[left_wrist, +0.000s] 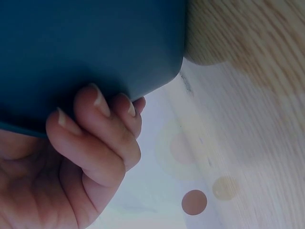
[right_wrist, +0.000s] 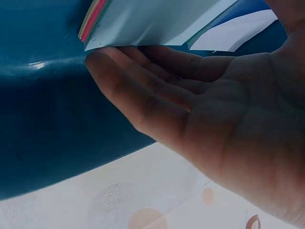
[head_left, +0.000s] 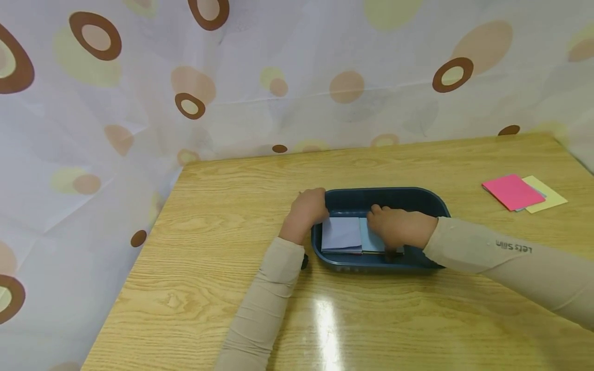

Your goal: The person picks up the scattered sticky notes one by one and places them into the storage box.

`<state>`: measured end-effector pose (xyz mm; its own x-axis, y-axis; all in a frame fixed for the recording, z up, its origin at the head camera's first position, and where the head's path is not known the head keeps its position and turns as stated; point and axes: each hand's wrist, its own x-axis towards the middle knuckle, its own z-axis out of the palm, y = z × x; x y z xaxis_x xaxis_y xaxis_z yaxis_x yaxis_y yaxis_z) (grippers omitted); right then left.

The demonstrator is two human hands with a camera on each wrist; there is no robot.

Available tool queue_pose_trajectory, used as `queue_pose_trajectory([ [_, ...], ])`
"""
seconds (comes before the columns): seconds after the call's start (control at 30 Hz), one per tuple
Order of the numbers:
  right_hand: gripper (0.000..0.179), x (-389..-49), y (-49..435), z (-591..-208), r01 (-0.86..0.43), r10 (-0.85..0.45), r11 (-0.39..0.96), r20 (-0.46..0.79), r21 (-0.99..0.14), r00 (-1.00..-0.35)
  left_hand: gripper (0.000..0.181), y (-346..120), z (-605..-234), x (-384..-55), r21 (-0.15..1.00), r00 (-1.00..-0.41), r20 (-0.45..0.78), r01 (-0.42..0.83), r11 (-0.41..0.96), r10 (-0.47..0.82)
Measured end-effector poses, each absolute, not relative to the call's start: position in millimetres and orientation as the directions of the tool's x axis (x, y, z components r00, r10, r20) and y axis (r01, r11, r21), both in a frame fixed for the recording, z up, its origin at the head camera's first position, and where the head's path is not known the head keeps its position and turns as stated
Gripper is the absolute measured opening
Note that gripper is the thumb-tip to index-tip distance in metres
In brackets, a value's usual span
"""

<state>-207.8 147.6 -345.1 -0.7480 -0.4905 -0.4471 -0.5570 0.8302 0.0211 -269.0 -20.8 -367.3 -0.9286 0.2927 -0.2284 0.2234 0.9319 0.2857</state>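
A dark blue oblong bin (head_left: 345, 267) stands on the table, its left rim gripped by my left hand (head_left: 307, 208). In the left wrist view, the curled fingers (left_wrist: 97, 143) lie against the bin's wall. Inside lie a lavender stack of square paper notes (head_left: 341, 234) and, beside it, a light blue stack (head_left: 369, 238). My right hand (head_left: 402, 228) reaches over the light blue stack, partly covering it. In the right wrist view, its nearly straight fingers touch one edge of the light blue stack (right_wrist: 152, 24); the thumb's tip is hidden. White paper (right_wrist: 233, 31) shows under the palm.
Pink notes (head_left: 512, 191) lie over pale yellow ones (head_left: 545, 196) on the table, right of the bin. A patterned curtain (head_left: 320, 67) borders the back and left of the wooden table (head_left: 209, 232). A small dark object (head_left: 304, 262) shows beside the left wrist.
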Motion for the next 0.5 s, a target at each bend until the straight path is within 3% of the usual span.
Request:
queue_pose_trajectory([
  [0.23, 0.078, -207.6, 147.8, -348.0, -0.560, -0.496, 0.828, -0.426, 0.031, -0.757, 0.042, -20.7, -366.9, -267.6, 0.291, -0.927, -0.235, 0.219, 0.932, 0.291],
  [0.5, 0.080, -208.6, 148.7, -349.6, -0.566, -0.507, 0.823, -0.396, 0.042, -0.766, 0.041, -21.0, -365.1, -267.6, 0.290, -0.929, -0.231, 0.218, 0.932, 0.290],
])
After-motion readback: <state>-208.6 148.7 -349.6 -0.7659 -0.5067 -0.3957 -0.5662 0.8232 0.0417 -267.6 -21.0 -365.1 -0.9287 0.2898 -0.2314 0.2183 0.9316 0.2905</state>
